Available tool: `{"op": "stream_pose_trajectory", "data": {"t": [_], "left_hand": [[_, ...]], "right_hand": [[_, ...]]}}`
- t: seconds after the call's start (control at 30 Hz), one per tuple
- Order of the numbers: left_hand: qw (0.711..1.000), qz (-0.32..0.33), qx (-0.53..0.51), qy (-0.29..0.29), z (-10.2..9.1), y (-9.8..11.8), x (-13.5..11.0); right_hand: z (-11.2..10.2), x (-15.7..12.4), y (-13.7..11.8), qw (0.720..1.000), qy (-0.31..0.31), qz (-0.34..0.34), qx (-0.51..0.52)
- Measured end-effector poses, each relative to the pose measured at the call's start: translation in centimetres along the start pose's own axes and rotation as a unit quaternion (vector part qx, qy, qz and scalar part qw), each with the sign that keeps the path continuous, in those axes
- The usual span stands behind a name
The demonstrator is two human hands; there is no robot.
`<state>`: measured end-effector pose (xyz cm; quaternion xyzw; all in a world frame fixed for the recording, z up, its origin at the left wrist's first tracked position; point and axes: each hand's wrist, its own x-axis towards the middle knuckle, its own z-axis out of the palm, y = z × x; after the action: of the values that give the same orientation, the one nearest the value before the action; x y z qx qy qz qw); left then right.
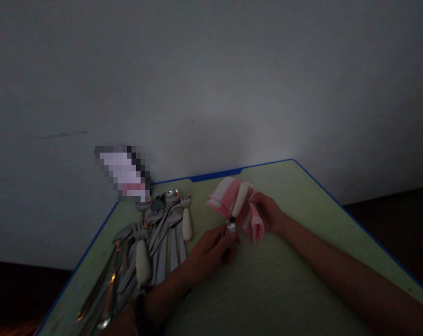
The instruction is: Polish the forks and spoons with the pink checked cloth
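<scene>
Crack (62, 135) in the grey wall (211, 70), far L from where I'm standing. Just R of it, a pixelated item (122, 172) slants up by the wall at the tbl's back L corner; can't tell what it is. Below that, a pile of metal cutlery (162, 233), mostly spoons w/ bowls pointing away from the person, handles overlapping every which way. One white-handled fork (143, 261) lies on top nr the middle of the pile, another fork w/ white handle (187, 224) at its R edge. L forearm crosses the pile's near end, dark wristband (140, 310) on it. L hand (209, 254) pinches the metal end of a white-handled utensil (240, 200) over mid tbl; fork or spoon, can't tell, fingers hide the head. Its handle tilts up, away & a bit R, in front of a pink-&-white striped cloth (223, 193). R hand (270, 214) has bent fingers gripping the cloth by the handle; a rolled bit hangs nr the tabletop (302, 266), pale green w/ blue edging (316, 180). Past its R side, dark floor (389, 224), dim & blurry
</scene>
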<state>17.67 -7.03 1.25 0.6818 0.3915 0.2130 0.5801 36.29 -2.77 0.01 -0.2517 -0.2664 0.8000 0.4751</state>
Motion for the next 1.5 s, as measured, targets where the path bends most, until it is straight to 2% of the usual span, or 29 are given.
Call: {"op": "stream_pose_trajectory", "data": {"t": [0.2,0.53,0.97,1.23,1.4,1.5], "left_hand": [[1.0,-0.009,-0.021,0.004,0.1,0.0,0.1],[1.0,-0.009,0.003,-0.007,0.0,0.4,-0.1],[1.0,-0.023,-0.011,0.003,0.2,0.2,0.0],[0.995,-0.045,-0.058,0.062,0.3,-0.5,0.3],[0.992,-0.049,-0.067,0.096,0.4,-0.6,0.5],[0.994,-0.047,-0.036,0.095,0.3,-0.4,0.4]], "right_hand": [[0.6,-0.3,-0.2,1.0,-0.002,-0.009,0.02],[0.8,-0.2,0.0,0.999,0.026,0.002,-0.028],[0.0,0.2,0.4,0.999,0.019,-0.011,-0.036],[0.9,-0.1,-0.1,0.998,0.026,-0.041,-0.028],[0.6,0.0,-0.5,0.999,0.016,0.036,0.003],[0.1,0.1,-0.7,0.999,-0.004,0.037,0.012]]}}
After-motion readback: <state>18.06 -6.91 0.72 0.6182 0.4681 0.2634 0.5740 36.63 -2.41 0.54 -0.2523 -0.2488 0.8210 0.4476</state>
